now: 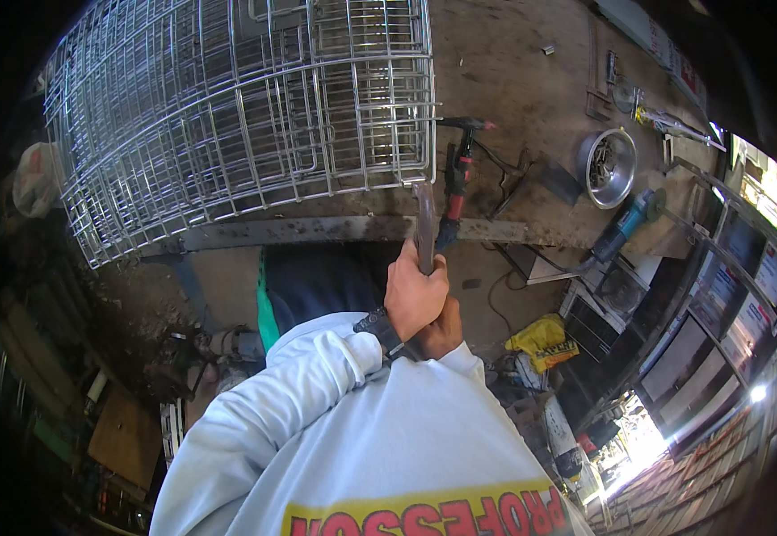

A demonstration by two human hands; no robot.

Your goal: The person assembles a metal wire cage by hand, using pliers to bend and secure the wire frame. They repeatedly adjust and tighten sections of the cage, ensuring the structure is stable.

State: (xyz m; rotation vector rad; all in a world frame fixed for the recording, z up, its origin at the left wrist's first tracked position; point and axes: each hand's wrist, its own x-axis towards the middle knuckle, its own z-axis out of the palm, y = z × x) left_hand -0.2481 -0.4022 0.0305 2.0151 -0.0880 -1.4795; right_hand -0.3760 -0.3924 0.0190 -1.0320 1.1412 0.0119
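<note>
Steel wire makes up the cage [245, 116], the largest thing here, lying on the far left of the tabletop [513, 80] with its near right corner by the edge. Just near of that corner stands a dark flat bar [425, 228], its long axis running near to far, tip pointing far toward the cage. The left hand [415, 295] wraps its fingers tight round the bar's near end; the right hand [442, 330] sits close behind, its grip hidden. A red-handled hammer [456, 183] lies just right of the bar.
</note>
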